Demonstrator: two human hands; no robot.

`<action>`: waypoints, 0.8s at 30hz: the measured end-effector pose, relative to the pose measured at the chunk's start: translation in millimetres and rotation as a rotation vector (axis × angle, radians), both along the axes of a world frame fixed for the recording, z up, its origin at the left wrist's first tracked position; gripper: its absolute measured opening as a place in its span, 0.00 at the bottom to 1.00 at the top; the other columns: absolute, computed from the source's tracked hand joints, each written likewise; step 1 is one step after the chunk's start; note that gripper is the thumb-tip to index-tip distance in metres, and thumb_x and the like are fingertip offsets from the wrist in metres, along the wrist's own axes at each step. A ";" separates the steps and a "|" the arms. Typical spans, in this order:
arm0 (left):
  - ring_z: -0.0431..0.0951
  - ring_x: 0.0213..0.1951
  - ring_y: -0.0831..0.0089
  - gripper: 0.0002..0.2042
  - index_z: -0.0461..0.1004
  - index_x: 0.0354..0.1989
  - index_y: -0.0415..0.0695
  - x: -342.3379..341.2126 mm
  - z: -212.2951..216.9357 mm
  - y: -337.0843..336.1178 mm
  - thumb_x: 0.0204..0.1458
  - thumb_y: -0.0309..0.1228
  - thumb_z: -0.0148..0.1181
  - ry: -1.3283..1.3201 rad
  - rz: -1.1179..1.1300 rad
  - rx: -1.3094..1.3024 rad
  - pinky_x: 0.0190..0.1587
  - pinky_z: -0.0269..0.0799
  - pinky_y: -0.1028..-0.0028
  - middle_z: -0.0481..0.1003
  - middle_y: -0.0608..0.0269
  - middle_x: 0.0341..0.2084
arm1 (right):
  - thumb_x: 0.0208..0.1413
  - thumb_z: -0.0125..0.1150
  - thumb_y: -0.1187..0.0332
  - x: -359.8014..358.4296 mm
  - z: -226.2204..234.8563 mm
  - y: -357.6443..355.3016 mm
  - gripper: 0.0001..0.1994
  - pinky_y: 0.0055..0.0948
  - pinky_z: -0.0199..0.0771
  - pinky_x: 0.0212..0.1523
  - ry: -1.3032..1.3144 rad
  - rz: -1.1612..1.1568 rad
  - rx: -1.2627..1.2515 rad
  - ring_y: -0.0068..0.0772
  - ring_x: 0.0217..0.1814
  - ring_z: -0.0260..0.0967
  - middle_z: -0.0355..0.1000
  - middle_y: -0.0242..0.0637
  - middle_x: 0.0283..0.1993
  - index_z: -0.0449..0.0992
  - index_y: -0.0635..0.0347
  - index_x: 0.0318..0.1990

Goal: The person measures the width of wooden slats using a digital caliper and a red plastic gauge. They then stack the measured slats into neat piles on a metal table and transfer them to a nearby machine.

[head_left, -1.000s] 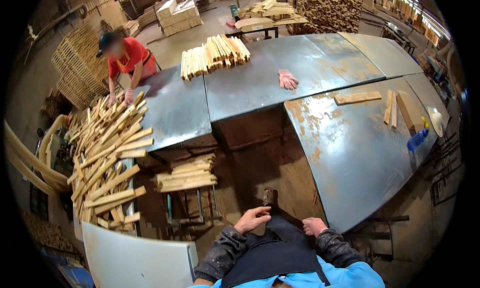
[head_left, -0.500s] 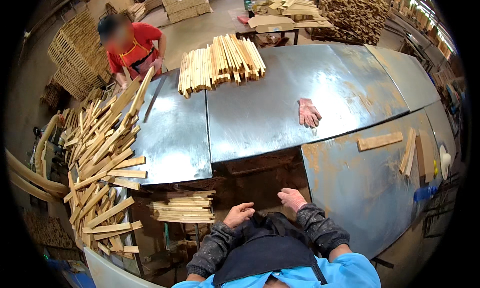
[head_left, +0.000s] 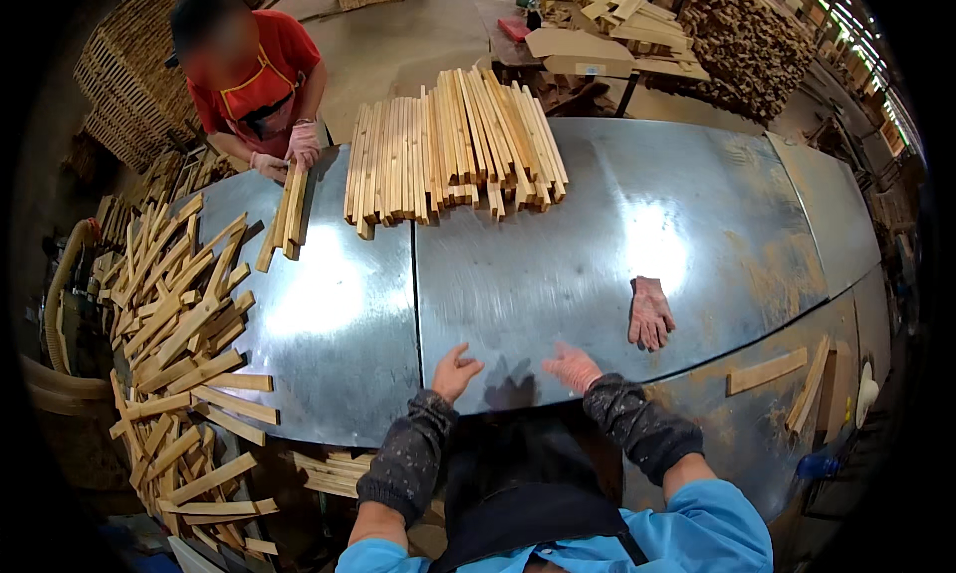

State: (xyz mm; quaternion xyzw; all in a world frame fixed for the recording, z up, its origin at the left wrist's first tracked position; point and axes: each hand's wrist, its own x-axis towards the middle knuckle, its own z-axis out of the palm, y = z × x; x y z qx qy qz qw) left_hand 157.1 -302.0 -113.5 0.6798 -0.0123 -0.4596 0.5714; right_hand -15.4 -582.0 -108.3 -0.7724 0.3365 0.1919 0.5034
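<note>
My left hand point(head_left: 455, 374), bare, hovers at the near edge of the metal table point(head_left: 518, 274), its thumb and fingers apart and nothing in it. Level with it, my right hand point(head_left: 574, 368) wears a pale pink glove; it is empty too, with fingers spread. A loose pink glove point(head_left: 651, 316) lies flat on the table, to the right of and beyond my right hand. Farther off, in front of my hands, sits a layered stack of narrow wooden strips point(head_left: 393, 160).
At the far left a person in red point(head_left: 264, 85) holds a few wooden strips point(head_left: 291, 212) in gloved hands. A jumbled pile of wood pieces point(head_left: 189, 324) covers the left side. Some boards point(head_left: 767, 371) lie at the right. More strips point(head_left: 334, 473) sit below the table's near edge.
Both my hands have moved forward to the table edge, and their fingers have spread. My view has shifted closer to the table. The other person has brought a few strips onto the table's far left.
</note>
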 end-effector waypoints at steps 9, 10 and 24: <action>0.65 0.72 0.45 0.54 0.44 0.80 0.35 201.1 -7.5 -149.2 0.50 0.33 0.77 -0.426 0.071 0.228 0.69 0.67 0.55 0.64 0.31 0.69 | 0.52 0.75 0.48 262.5 23.1 -155.0 0.55 0.44 0.60 0.77 -0.217 -0.145 -0.401 0.59 0.78 0.57 0.58 0.62 0.77 0.50 0.70 0.78; 0.64 0.72 0.44 0.55 0.43 0.80 0.35 224.3 -8.6 -168.6 0.50 0.33 0.78 -0.476 0.065 0.259 0.70 0.66 0.55 0.63 0.30 0.70 | 0.51 0.76 0.48 290.0 18.4 -168.3 0.56 0.44 0.59 0.77 -0.201 -0.133 -0.399 0.59 0.79 0.57 0.58 0.61 0.77 0.49 0.70 0.79; 0.63 0.69 0.39 0.62 0.52 0.75 0.24 409.3 -49.2 -289.8 0.37 0.52 0.81 -0.699 -0.212 0.622 0.73 0.61 0.56 0.63 0.27 0.66 | 0.51 0.70 0.56 425.7 -22.2 -211.5 0.50 0.42 0.62 0.73 -0.216 0.241 -0.632 0.57 0.74 0.60 0.60 0.57 0.75 0.51 0.63 0.79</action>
